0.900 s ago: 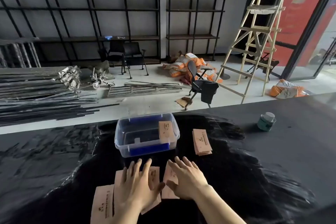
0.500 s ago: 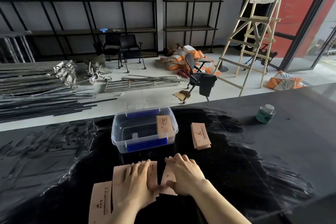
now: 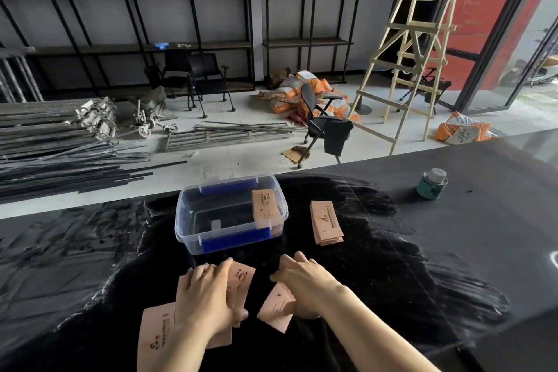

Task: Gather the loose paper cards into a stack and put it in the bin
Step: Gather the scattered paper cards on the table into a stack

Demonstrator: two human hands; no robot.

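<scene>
Black and glossy, the tabletop fills the near view, with a workshop floor of metal bars, chairs and a wooden stepladder beyond it. Loose paper cards lie scattered just in front of the person, a neat pile of cards sits to the right of the clear plastic bin, and one more stack already rests inside the bin at its right end. The cards look thin, light and somewhat stiff; on so slick a surface they should slide easily but be awkward to lift flat, so the long edges seem the best place to pinch them once squared up. The left hand lies spread and flat, palm down on several overlapping cards. The right hand is loosely curled, fingers bent, its heel pressing a single tilted card; neither hand has lifted anything clear of the table.
</scene>
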